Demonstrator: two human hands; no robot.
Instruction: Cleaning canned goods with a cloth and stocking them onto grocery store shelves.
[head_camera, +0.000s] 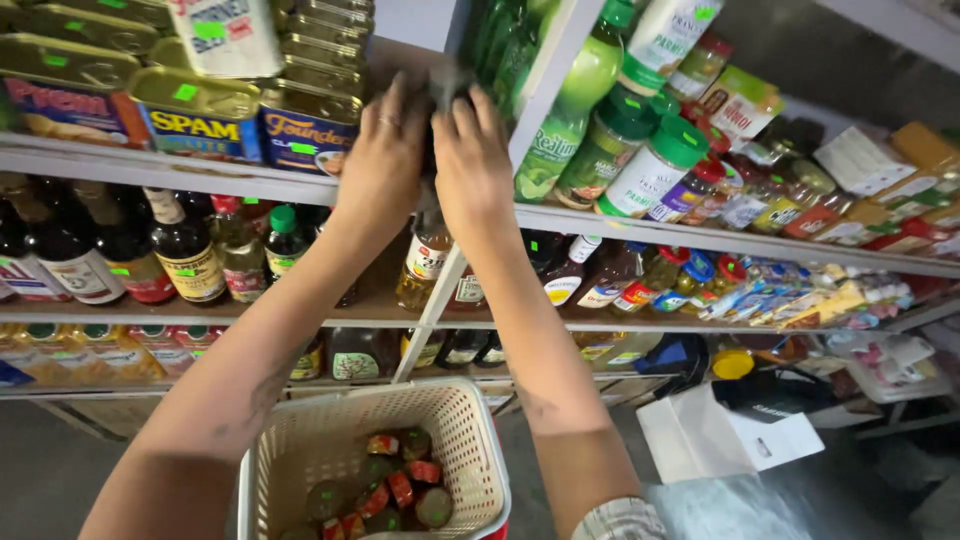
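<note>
**At the white shelf upright, both hands on a dark object**

Against the white metal shelf upright (470, 270) I see my left hand (383, 160) and right hand (472, 165) raised side by side, fingers curled around a small dark object (447, 85); what it is, I cannot tell. Left of the upright sit flat rectangular tins with blue and yellow labels (200, 115). Right of it stand green-capped jars with pale labels (650, 165). Below it hangs a cream plastic lattice basket (470, 440) holding small round red-banded jars (400, 485).
</note>
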